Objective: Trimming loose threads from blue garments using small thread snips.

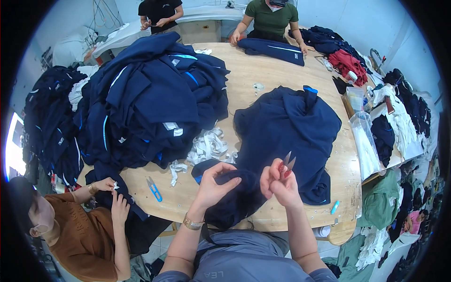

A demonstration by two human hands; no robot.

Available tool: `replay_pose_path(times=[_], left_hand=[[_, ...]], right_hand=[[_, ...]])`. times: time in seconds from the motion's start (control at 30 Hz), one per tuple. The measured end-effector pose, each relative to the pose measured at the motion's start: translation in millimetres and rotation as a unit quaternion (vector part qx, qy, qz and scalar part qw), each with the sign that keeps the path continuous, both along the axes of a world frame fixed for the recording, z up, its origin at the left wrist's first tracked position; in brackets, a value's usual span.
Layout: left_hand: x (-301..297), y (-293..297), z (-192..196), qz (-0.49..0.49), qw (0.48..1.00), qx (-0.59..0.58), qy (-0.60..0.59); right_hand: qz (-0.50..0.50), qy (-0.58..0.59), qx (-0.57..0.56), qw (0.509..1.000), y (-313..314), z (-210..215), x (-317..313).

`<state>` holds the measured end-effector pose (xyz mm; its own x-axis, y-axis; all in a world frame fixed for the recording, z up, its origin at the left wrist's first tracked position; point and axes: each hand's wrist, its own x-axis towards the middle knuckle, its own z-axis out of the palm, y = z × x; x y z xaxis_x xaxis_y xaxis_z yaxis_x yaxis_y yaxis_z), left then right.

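Note:
My left hand (212,188) pinches a bunched part of a navy garment (232,207) at the table's near edge, its thumb and fingers curled round the cloth. Just right of it, my raised right hand (280,185) grips small thread snips (291,164) with red handles. The snips' blades stand apart and point away from me, with no cloth between them. Beyond my right hand, another dark navy garment (286,122) with a bright blue tab lies heaped on the table.
A tall pile of navy garments (155,89) fills the table's left side, with white strips (207,144) beside it. Blue snips (154,190) and a small blue tool (335,207) lie on the wooden table (253,70). A co-worker (89,230) sits at left; two people (272,21) work across.

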<state>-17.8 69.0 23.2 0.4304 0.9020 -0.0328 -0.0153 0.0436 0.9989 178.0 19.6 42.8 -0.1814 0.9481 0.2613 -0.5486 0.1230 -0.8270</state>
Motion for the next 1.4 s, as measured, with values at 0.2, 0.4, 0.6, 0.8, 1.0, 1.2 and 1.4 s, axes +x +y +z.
replay_pose_path(times=[0.2,0.4,0.6,0.8,1.0,1.2,1.4], left_hand=[[-5,4,-2,-0.032,0.995,-0.046,-0.077],[-7,4,2,-0.047,0.995,-0.039,-0.083],[-5,4,4,-0.061,0.995,-0.026,-0.073],[-4,2,5,-0.063,0.996,-0.021,-0.058],[-4,3,6,-0.07,0.996,-0.025,-0.054],[-2,4,6,-0.054,0.997,-0.024,-0.046],[6,2,4,-0.023,0.999,0.02,-0.024]], right_hand=[[-0.162,-0.441,0.03,0.882,5,-5,3],[-0.191,-0.626,0.157,0.739,3,4,-4],[-0.177,-0.684,0.178,0.685,4,11,-4],[-0.168,-0.702,0.205,0.661,7,13,-1],[-0.173,-0.679,0.224,0.677,11,7,3],[-0.182,-0.508,0.051,0.84,9,7,-1],[-0.277,-0.476,0.241,0.799,15,-17,-24]])
